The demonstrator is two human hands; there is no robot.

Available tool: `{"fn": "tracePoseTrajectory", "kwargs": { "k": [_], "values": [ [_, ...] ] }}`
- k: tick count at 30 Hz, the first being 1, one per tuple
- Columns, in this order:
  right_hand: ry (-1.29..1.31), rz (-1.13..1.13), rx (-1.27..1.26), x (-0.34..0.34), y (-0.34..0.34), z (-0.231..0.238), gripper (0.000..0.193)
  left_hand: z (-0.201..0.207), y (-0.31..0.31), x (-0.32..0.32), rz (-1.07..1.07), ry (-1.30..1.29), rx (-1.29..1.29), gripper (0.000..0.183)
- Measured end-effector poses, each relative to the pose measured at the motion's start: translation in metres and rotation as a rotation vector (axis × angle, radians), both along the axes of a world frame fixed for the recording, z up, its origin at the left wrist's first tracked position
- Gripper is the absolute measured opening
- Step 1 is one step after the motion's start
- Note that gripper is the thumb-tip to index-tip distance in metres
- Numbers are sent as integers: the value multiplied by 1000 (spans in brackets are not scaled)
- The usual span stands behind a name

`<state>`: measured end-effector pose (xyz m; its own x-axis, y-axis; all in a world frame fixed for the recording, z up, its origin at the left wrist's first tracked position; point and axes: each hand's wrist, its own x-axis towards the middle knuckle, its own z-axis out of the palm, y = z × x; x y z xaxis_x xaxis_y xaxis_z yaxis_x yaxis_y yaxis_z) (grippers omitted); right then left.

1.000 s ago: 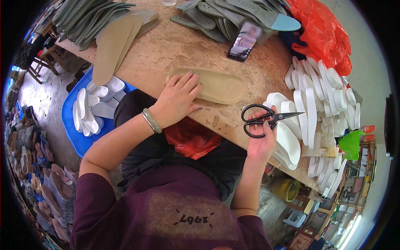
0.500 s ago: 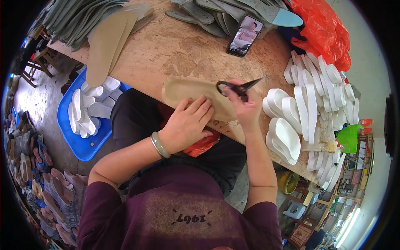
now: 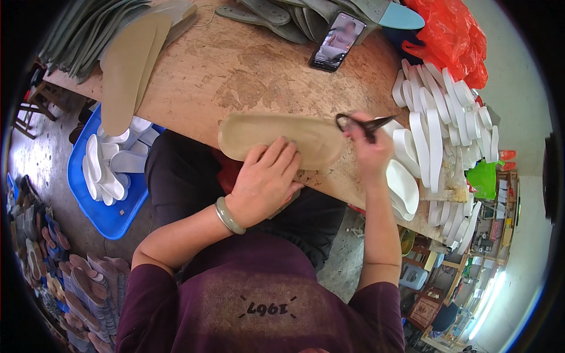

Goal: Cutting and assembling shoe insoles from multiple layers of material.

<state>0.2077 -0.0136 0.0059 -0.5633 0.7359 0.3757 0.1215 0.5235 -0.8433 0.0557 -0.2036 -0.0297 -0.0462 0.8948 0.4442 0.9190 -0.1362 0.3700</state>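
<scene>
A beige shoe insole (image 3: 247, 135) lies lengthwise along the near edge of the wooden table. My left hand (image 3: 268, 179) rests on its near side, fingers stretched flat over the surface and thumb by the table edge. Just right of the insole, my right hand (image 3: 372, 152) is closed around black-handled scissors (image 3: 366, 125). Their finger loop faces left and the pointed blades face right, away from the insole. Behind that hand stand several white sole-shaped pieces (image 3: 403, 189), partly covered by it.
A phone (image 3: 338, 41) leans against grey insoles (image 3: 276, 26) at the back. More beige insoles (image 3: 123, 76) overhang the table's left edge, above a blue tray (image 3: 122, 220) of white pieces. White soles (image 3: 434, 147) crowd the right side near a red plastic bag (image 3: 450, 38).
My right hand has moved right with the scissors, off the insole's right end. My left hand stays on the insole. The whole view has shifted slightly.
</scene>
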Motion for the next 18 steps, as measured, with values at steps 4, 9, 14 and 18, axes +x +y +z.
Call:
{"fn": "tracePoseTrajectory", "kwargs": {
  "k": [4, 9, 14, 18],
  "values": [
    [-285, 409, 505, -13, 2, -1, 38, -13, 5, 5, -68, 27, 28, 58],
    [-299, 491, 751, -23, 16, -11, 37, -21, 6, 6, -69, 81, 45, 56],
    [221, -37, -68, -28, 17, -37, 21, -22, 11, 10, -38, 100, 66, 59],
    [457, -34, -375, -19, 22, -12, 23, -17, 10, 9, -30, 105, 34, 61]
  ]
}}
